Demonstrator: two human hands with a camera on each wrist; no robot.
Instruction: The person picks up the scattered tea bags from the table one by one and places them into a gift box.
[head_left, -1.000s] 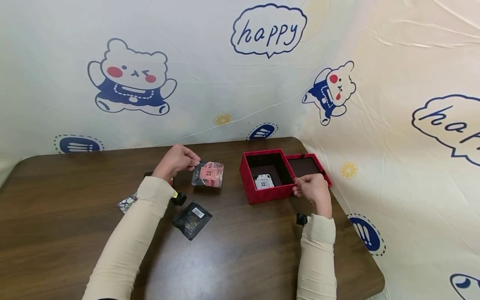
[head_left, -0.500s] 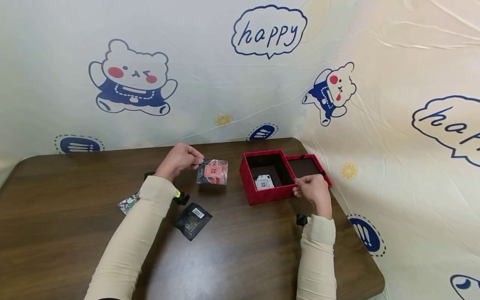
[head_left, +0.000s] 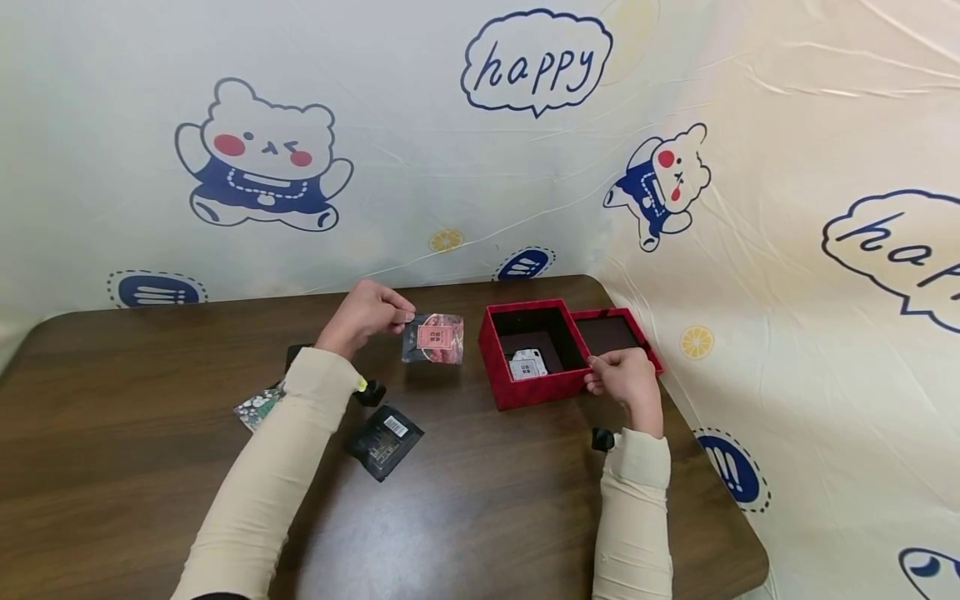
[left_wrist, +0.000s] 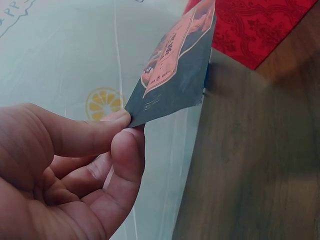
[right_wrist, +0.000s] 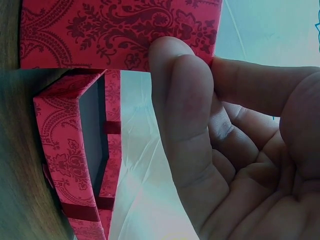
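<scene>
In the head view my left hand (head_left: pixel 366 318) pinches one corner of a dark sachet (head_left: pixel 442 340) with a pink label, holding it above the table left of the red box (head_left: pixel 498 367). The left wrist view shows the sachet tilted, its corner between thumb and fingers. My right hand (head_left: pixel 626 383) grips the box at its near right corner, thumb and fingertips at the rim in the right wrist view. The box stands open at the top, with a white-labelled packet (head_left: pixel 527 364) inside. Its red patterned lid (right_wrist: pixel 67 150) lies behind the right hand.
On the brown table (head_left: pixel 487 500) a black packet (head_left: pixel 386 442) with a barcode lies in front of the left hand. A floral packet (head_left: pixel 258 406) is partly hidden by the left sleeve, with a dark item (head_left: pixel 296 357) behind it. A printed wall sheet (head_left: pixel 420 150) borders the table.
My left hand has moved a little to the right and away from me, carrying the sachet nearer the red box. My right hand and the box have stayed in place.
</scene>
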